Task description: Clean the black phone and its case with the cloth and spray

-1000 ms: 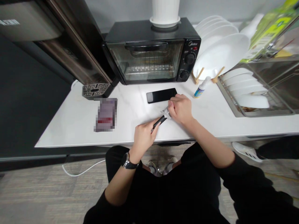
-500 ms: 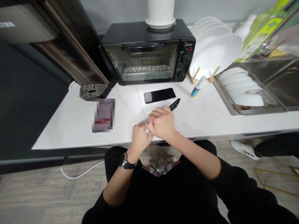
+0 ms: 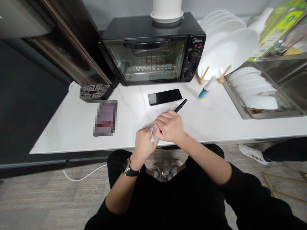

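1. The right hand (image 3: 169,126) is clutching a crumpled white tissue (image 3: 153,135) around a slim black object (image 3: 181,105).
2. The left hand (image 3: 144,140) is clasping the object's mostly hidden near end.
3. A phone (image 3: 165,97) is lying just beyond, near a small bottle (image 3: 205,91).

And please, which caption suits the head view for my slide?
Right hand, gripping a black handle, meets left hand at a white tissue near a smartphone and Midea toaster oven.

free left: bare countertop (image 3: 128,115) between purple packet (image 3: 105,118) and left hand (image 3: 144,142) | free right: between right hand (image 3: 170,127) and sink (image 3: 238,106) | far obstacles: black tool (image 3: 181,104), phone (image 3: 165,97), oven (image 3: 153,52), spray bottle (image 3: 205,90)
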Motion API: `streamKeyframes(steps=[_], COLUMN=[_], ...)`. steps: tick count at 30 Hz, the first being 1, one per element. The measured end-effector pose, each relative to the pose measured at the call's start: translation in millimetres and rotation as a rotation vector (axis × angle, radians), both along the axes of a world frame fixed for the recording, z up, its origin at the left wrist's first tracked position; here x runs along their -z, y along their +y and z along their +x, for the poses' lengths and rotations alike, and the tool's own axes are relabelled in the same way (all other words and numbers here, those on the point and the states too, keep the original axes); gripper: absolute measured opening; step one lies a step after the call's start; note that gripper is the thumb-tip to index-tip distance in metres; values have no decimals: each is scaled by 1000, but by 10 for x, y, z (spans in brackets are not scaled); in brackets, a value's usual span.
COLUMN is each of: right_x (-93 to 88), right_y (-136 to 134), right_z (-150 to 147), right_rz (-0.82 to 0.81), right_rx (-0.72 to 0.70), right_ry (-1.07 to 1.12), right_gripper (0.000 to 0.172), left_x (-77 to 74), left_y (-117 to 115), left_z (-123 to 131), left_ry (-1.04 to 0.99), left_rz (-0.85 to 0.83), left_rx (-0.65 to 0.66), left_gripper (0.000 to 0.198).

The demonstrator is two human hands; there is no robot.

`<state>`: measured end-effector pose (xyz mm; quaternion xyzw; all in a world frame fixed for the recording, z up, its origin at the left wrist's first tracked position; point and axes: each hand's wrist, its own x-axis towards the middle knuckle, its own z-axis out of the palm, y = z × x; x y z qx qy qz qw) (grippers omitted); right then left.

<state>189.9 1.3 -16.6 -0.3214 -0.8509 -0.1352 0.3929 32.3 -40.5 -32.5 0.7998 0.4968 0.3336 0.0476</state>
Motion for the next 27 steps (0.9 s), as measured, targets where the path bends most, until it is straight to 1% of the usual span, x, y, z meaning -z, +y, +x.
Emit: streamKeyframes(steps=[6,11,16,19,22,27], right_x=[-22,-41,-64,-57,-31,23], right_y=[116,148,256,360,479,648], right_z=[-46,-35,163,317,427,501], right_rz=[24,42,-8,-52,-102,-167], right_rx=[-20,-40,10,37,71,118], right_ry=[-30,-11,9,5,-2,113], right_gripper=[34,37,47,47,46,47], left_x=[-7,10,30,25,10,8], left_y=[30,19,-28,-57,-64,-57], left_z=[-14,-9,-10,-5,5,2], left_ry=[-74,-45,4,-21,-72,-103], left_rz=[30,17,25,-32,-80,-110], left_rx=[14,-12,-27,-20,-4,-17], left_gripper=[21,24,25,24,29,31])
